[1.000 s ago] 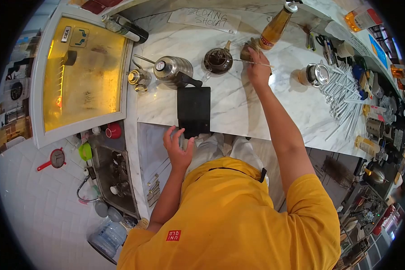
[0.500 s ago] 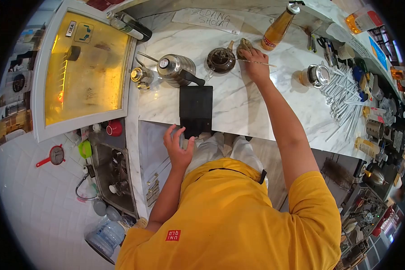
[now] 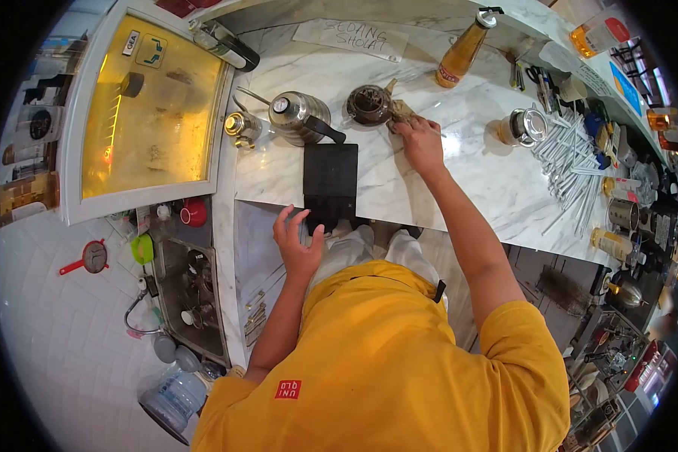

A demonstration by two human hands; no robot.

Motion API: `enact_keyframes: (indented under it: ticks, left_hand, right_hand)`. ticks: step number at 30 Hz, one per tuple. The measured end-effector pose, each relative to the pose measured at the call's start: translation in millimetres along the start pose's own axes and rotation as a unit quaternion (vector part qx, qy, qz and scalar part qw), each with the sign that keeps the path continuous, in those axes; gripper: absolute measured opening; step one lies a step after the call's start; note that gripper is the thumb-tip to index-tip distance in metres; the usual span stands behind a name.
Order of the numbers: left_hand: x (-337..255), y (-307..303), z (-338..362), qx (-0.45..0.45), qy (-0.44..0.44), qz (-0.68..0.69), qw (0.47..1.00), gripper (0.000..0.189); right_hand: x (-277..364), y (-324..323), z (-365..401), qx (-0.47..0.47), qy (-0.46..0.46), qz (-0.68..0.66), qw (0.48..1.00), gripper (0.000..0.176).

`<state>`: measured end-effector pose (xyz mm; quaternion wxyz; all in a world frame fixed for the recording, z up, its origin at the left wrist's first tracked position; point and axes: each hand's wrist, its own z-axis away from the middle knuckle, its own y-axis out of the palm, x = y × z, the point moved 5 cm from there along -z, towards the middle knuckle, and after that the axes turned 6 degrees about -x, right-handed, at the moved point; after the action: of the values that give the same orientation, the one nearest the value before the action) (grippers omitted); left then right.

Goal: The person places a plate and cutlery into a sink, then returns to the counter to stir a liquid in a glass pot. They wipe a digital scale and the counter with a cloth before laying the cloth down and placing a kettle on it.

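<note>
My right hand (image 3: 420, 143) is closed on a crumpled brownish cloth (image 3: 401, 111), which lies on the counter against the right side of a round teapot (image 3: 369, 105). The teapot looks dark inside, and its details are too small to make out. Above the counter's front edge hovers my left hand (image 3: 297, 245), fingers apart and holding nothing. Nearest to it is a flat black scale (image 3: 331, 177) at that edge. A steel gooseneck kettle (image 3: 297, 118) with a black handle stands just behind the scale, left of the teapot.
An amber bottle (image 3: 465, 53) stands at the back. A lidded glass jar (image 3: 526, 126) and a pile of wrapped straws (image 3: 569, 166) are to the right. Beside the kettle is a small metal-topped container (image 3: 241, 126). A yellow-lit glass-door cabinet (image 3: 151, 113) and a sink (image 3: 192, 301) lie left.
My right hand has moved toward me and slightly left, bringing the cloth against the teapot. A thin stick that showed across the hand is no longer plainly visible. My left hand stays about the same.
</note>
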<state>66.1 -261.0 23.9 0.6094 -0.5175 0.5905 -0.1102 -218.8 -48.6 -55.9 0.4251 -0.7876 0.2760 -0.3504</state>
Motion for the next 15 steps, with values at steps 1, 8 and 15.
enact_keyframes:
  ticks: [1,8,15]
  left_hand:
    - [-2,0,-2,0.001,0.006,-0.007,1.0,0.042]
    - [-2,3,-9,0.012,0.009,0.002,1.0,0.042]
    - [11,31,-9,0.06,-0.013,0.012,0.998,0.056]
  right_hand:
    - [2,-1,4,0.007,0.007,-0.011,1.0,0.028]
    - [22,-23,55,0.082,-0.007,-0.052,0.995,0.038]
    - [-33,-65,100,-0.032,0.249,-0.305,0.919,0.034]
